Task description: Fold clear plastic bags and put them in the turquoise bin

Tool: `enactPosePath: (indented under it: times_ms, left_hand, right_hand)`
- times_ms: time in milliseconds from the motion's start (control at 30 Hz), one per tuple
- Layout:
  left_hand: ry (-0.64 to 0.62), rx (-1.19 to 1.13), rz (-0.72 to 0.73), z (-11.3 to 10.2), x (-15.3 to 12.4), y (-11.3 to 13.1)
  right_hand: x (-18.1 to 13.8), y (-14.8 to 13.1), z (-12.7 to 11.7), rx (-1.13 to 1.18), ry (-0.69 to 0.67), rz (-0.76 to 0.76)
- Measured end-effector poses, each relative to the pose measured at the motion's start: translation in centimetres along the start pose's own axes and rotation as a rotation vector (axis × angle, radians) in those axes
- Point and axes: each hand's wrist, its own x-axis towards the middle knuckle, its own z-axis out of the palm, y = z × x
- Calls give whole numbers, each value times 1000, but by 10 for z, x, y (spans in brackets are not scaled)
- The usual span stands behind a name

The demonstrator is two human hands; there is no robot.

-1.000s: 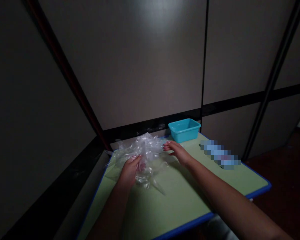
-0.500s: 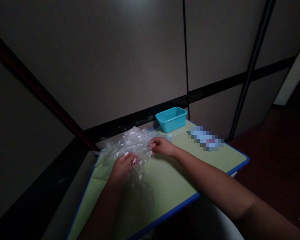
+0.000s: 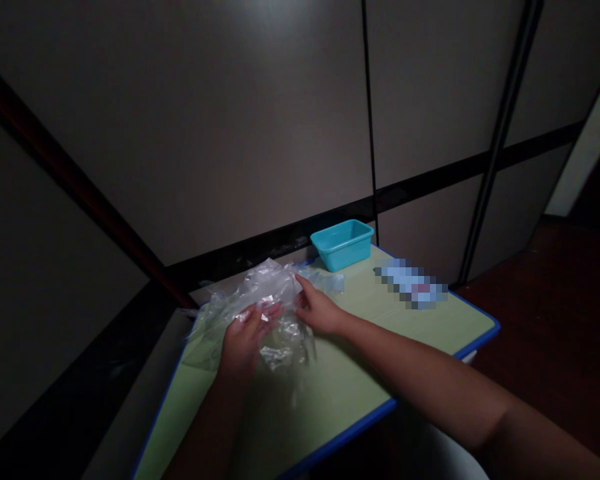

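Crumpled clear plastic bags (image 3: 267,283) lie in a loose heap on the left part of the table. My left hand (image 3: 245,337) is closed on a clear plastic bag, its fingers partly showing through the film. A loose, shiny part of that bag (image 3: 277,357) hangs down to the right of the hand. Close by on the right, my right hand (image 3: 317,308) is against the film, index finger stretched out and apart from the other fingers. Whether its lower fingertips touch the film is hard to see.
The light green table (image 3: 350,360) has a blue edge. A turquoise plastic basket (image 3: 345,248) stands at its back, near a cabinet wall (image 3: 260,133). A blurred-out pale blue item (image 3: 413,283) lies on the right. Something light blue and see-through (image 3: 335,283) lies beside the heap.
My right hand has loosened from a pinch, and its index finger now points up and away. The plastic below my left hand has bunched up and shifted. The view has tilted slightly.
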Motion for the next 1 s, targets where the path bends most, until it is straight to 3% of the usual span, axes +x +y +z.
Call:
enactPosePath:
  times_ms: [167, 233, 500, 600, 867, 1000]
  left_hand:
    - [17, -129, 19, -6, 5, 3]
    - [26, -160, 12, -7, 7, 5]
    - [-81, -137, -267, -2, 2, 5]
    - [-86, -118, -280, -3, 3, 4]
    - [-33, -82, -240, -10, 9, 6]
    - [-58, -34, -247, -5, 5, 3]
  right_hand:
    - [8, 4, -11, -89, 278, 26]
    - [9, 3, -14, -60, 324, 2]
    - [6, 7, -6, 99, 67, 51]
    - [9, 14, -7, 131, 0, 57]
    - [13, 18, -17, 73, 134, 118]
    - [7, 13, -12, 109, -34, 69]
